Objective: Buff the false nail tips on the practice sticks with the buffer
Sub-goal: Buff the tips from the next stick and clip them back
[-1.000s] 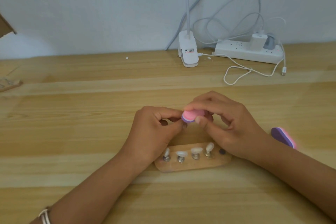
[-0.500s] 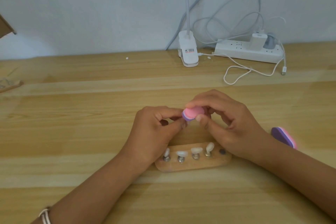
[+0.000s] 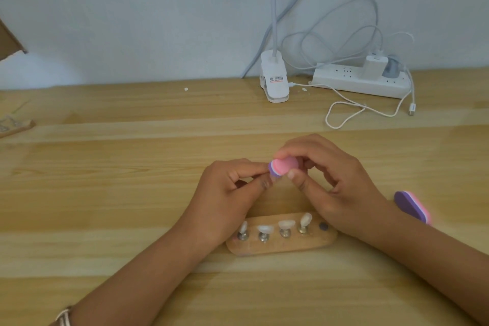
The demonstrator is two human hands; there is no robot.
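Just beyond the wooden holder [image 3: 280,245], above the counter [image 3: 105,193], both hands meet over the task's things. The right hand [image 3: 336,185] pinches a small pink and purple buffer [image 3: 282,167] between thumb and curled fingers, its purple end turned toward the left hand [image 3: 227,198]. That hand's thumb and forefinger are closed on a small piece [image 3: 275,179] touching the buffer's underside; blur and the fingertips hide most of it, so I cannot tell what it is. Four false nail tips [image 3: 286,224] stand on metal practice sticks [image 3: 285,233] in a row along the holder, and a dark hole [image 3: 323,226] shows at the holder's right end. The left wrist covers the holder's left end, and the right forearm crosses just past its right end. Right of the holder, partly behind that forearm, a second buffer [image 3: 412,205], purple with a pink edge, lies on the counter. Far beyond the holder, by the wall [image 3: 132,21], a white clip lamp base [image 3: 274,81] sits on the counter, with a white power strip [image 3: 360,82] to its right carrying a white charger [image 3: 373,65]. A white cable [image 3: 349,114] loops on the counter on the holder's side of the strip. Far left of the holder, a cardboard corner [image 3: 10,40] and a flat brown object [image 3: 14,126] sit at the frame edge. A pale bracelet [image 3: 64,316] circles the left wrist.
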